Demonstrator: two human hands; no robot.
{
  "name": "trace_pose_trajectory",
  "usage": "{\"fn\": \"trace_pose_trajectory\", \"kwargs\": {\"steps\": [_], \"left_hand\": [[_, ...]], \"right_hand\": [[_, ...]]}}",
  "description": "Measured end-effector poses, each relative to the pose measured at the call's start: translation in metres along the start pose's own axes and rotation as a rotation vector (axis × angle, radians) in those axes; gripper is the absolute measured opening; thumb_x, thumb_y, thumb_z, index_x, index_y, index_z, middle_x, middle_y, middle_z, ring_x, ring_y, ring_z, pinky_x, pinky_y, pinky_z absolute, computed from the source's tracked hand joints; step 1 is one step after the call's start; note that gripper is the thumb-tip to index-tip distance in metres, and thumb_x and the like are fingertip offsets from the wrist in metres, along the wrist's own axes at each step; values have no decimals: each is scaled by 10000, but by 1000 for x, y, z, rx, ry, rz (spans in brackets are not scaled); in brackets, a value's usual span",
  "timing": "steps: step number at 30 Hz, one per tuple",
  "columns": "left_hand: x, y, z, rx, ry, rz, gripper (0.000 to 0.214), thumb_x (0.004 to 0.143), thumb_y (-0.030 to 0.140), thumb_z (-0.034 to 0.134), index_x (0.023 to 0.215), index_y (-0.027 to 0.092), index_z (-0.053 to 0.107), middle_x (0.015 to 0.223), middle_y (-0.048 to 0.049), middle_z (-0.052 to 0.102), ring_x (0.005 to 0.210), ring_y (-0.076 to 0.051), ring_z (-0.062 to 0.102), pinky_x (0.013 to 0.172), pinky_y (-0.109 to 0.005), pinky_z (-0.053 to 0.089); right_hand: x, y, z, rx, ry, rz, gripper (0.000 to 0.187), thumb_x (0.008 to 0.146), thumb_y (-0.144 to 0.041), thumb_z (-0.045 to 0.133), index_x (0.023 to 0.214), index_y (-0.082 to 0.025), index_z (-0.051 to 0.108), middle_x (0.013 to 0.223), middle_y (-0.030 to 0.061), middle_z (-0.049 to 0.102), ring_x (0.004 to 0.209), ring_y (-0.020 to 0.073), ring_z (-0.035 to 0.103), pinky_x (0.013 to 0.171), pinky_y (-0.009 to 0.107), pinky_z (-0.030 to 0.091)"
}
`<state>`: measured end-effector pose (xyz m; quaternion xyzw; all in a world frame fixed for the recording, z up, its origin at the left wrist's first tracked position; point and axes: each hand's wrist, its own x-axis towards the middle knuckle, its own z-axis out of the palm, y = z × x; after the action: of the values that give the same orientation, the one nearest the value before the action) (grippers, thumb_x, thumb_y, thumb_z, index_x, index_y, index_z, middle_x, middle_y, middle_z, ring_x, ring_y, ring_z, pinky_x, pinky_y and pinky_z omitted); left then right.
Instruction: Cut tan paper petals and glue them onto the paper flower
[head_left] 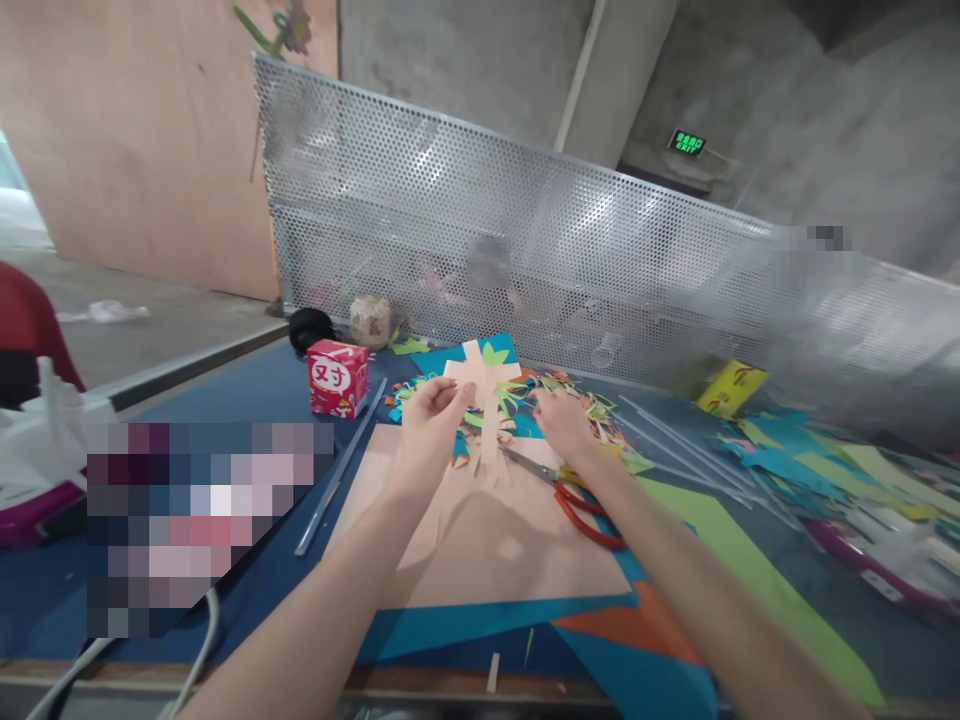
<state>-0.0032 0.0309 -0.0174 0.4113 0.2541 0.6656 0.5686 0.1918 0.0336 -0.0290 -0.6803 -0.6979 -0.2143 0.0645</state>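
My left hand (pixel 435 412) pinches a pale pink paper cutout (pixel 490 425) between thumb and fingers. The cutout has several strips spreading out from its middle, one hanging down. To the right of it is my right hand (pixel 561 420), fingers curled together; whatever they may hold is too small to make out. Scissors (pixel 577 500) with red and yellow handles lie below my right hand, on a large pale pink paper sheet (pixel 502 550). Green leaf-shaped paper (pixel 495 354) shows behind the cutout.
Paper scraps (pixel 592 405) heap behind my hands. A red box (pixel 337 378) and a clear strip (pixel 341 465) are left; several clear strips (pixel 686 455), a yellow packet (pixel 731 388) and green paper (pixel 750 570) are right. A perforated metal screen (pixel 450 190) borders the table's back.
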Motion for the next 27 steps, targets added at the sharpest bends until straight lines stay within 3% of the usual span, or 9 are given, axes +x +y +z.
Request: {"fn": "trace_pose_trajectory", "kwargs": {"steps": [5, 9, 15, 19, 22, 25, 27], "left_hand": [[1, -2, 1, -16, -43, 7, 201, 571, 232, 689, 676, 142, 543, 617, 23, 585, 545, -67, 531, 528, -179, 407], [0, -3, 3, 16, -63, 19, 191, 568, 218, 683, 670, 133, 546, 597, 22, 582, 546, -65, 528, 527, -172, 401], [0, -3, 1, 48, -37, 30, 201, 560, 223, 688, 663, 142, 536, 587, 30, 573, 540, -64, 516, 521, -172, 392], [1, -3, 1, 57, -29, 34, 211, 559, 231, 692, 675, 145, 539, 612, 26, 577, 553, -70, 524, 525, -180, 399], [0, -3, 2, 69, -23, 29, 215, 552, 233, 698, 670, 143, 542, 605, 32, 570, 543, -67, 519, 519, -179, 398], [-1, -2, 2, 87, -33, 22, 208, 559, 250, 694, 656, 141, 547, 595, 33, 565, 536, -62, 512, 516, -174, 395], [-1, -1, 2, 93, -30, 24, 205, 559, 252, 693, 647, 142, 544, 583, 35, 561, 532, -61, 509, 509, -172, 391]], "right_hand": [[-38, -3, -29, 148, 34, -57, 270, 816, -180, 450, 1085, -176, 472, 871, 22, 642, 919, 150, 524, 812, 241, 369], [-77, -19, -35, 241, -37, -198, 217, 803, -154, 456, 990, -176, 563, 900, 53, 631, 920, 186, 533, 826, 301, 375], [-98, -27, -26, 305, -70, -109, 336, 809, -187, 462, 1138, -165, 524, 911, 71, 633, 885, 207, 548, 790, 316, 402], [-105, -33, -25, 364, -54, 36, 430, 755, -297, 551, 1159, -157, 509, 946, 83, 632, 917, 228, 550, 802, 321, 405], [-105, -44, -26, 396, -63, 122, 479, 771, -391, 521, 1175, -138, 480, 910, 87, 653, 912, 228, 569, 774, 313, 418], [-99, -57, -29, 275, -84, 201, 571, 727, -530, 512, 1122, -118, 503, 849, 119, 659, 842, 266, 597, 680, 336, 442], [-94, -65, -30, 152, -78, 195, 539, 728, -533, 506, 1067, -115, 529, 813, 136, 652, 788, 283, 605, 620, 343, 440]]}}
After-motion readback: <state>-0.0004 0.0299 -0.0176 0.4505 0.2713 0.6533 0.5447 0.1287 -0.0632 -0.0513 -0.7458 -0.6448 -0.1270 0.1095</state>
